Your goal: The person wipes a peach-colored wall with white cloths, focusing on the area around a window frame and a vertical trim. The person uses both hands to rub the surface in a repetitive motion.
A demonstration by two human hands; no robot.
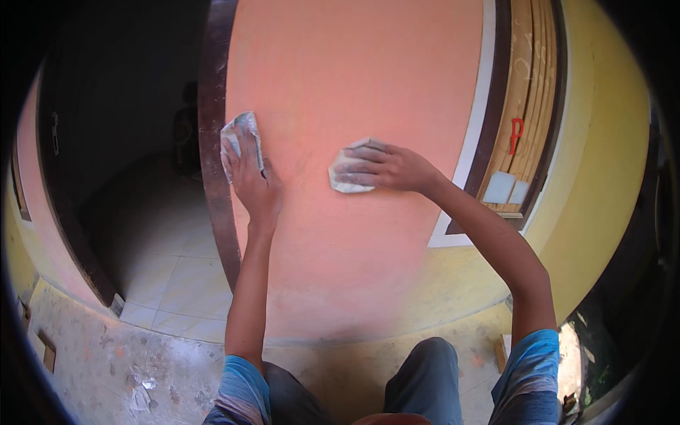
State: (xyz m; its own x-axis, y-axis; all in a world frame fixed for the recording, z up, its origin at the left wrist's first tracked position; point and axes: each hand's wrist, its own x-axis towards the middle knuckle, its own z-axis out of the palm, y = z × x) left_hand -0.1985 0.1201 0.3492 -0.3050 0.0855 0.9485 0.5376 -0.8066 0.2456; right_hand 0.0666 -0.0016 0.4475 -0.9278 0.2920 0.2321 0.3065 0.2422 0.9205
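My left hand [249,180] presses a folded pale-grey sheet [228,135], perhaps sandpaper, against the left edge of the salmon-painted wall [350,85]. That sheet partly overlaps the dark door frame [217,223]. Further right, my right hand [385,166] lies flat over a second whitish sheet [344,186], its fingers pointing left. Both sheets rest on the wall, and pale dust coats the fingers. Beneath my palms and fingers, part of each sheet is hidden. Toward the floor, the salmon paint fades into yellow.
Left of the wall, a dark doorway [154,212] opens onto a tiled floor [186,287]. A window with wooden boards [523,95] and a white border stands at right, near my right forearm. Crumpled plastic scraps [141,396] lie on the stained concrete floor [101,366].
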